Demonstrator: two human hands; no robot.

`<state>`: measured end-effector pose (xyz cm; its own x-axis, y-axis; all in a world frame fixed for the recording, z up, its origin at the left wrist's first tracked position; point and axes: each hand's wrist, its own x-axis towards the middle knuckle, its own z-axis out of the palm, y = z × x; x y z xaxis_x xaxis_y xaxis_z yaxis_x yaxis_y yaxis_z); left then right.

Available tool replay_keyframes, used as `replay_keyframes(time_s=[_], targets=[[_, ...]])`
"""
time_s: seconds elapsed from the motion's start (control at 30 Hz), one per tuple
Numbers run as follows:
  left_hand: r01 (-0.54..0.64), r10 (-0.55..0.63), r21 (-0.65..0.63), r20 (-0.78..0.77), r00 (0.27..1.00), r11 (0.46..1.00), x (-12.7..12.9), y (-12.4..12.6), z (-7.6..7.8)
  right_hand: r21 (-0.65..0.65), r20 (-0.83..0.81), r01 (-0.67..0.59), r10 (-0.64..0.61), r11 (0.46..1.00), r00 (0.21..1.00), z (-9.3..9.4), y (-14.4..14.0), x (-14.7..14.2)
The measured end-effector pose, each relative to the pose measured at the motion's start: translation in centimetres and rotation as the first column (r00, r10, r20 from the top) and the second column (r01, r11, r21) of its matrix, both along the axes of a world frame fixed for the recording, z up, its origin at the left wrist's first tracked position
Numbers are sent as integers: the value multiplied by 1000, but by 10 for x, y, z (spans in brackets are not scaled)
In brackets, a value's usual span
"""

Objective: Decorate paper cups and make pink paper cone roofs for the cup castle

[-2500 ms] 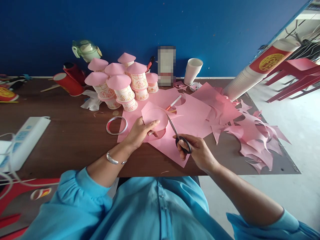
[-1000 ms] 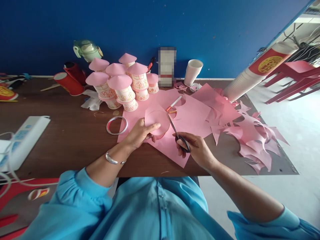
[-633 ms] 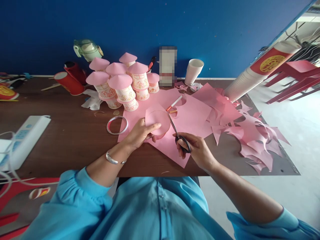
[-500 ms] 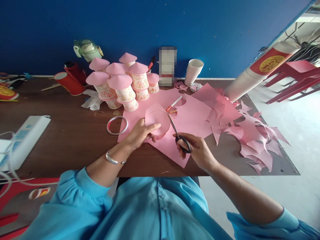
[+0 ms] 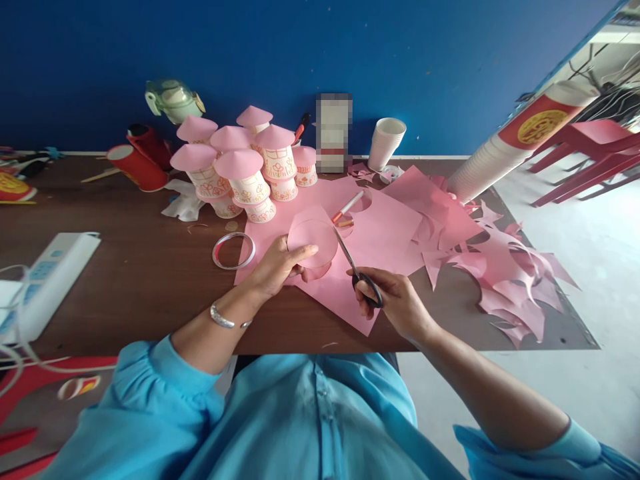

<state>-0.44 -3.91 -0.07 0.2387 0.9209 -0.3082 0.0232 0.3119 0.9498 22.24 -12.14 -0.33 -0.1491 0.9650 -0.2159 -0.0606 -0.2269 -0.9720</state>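
Note:
My left hand [image 5: 278, 266] pinches a round pink paper piece [image 5: 314, 240] above the brown table [image 5: 135, 267], thumb on top. My right hand [image 5: 393, 301] grips black-handled scissors [image 5: 353, 268], fingers through the loops, and the blades meet the right edge of the paper piece. Under both hands lie flat pink paper sheets [image 5: 385, 230] with round holes cut out. A red and white pen [image 5: 349, 205] rests on the sheets just behind the scissors' tip.
Several paper cups with pink cone tops [image 5: 240, 170] are piled behind the sheets. A tape ring [image 5: 233, 250] lies left of my left hand. Pink offcuts [image 5: 510, 273] cover the table's right end. A white cup stack [image 5: 386, 142], a long lying cup stack [image 5: 505, 150] and a power strip [image 5: 47, 283] are around.
The pointed scrap on the paper piece's right side has been trimmed away, leaving it nearly round. My left hand has turned the piece slightly; the scissors stay at its right edge.

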Motion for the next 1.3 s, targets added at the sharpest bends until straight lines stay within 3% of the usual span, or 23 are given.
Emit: replay_keyframes(time_s=[0.57,0.8,1.3], targets=[[-27,27,20,8,1000,999,1,2,0,-18,-20,6,-6,1000,1000,4,-2,1],[-74,63,80,135,989,994,5,4,0,-21,-14,5,-5,1000,1000,4,-2,2],[-43,34,90,102,994,995,3,7,-1,-31,24,-7,8,999,1000,5,1,1]])
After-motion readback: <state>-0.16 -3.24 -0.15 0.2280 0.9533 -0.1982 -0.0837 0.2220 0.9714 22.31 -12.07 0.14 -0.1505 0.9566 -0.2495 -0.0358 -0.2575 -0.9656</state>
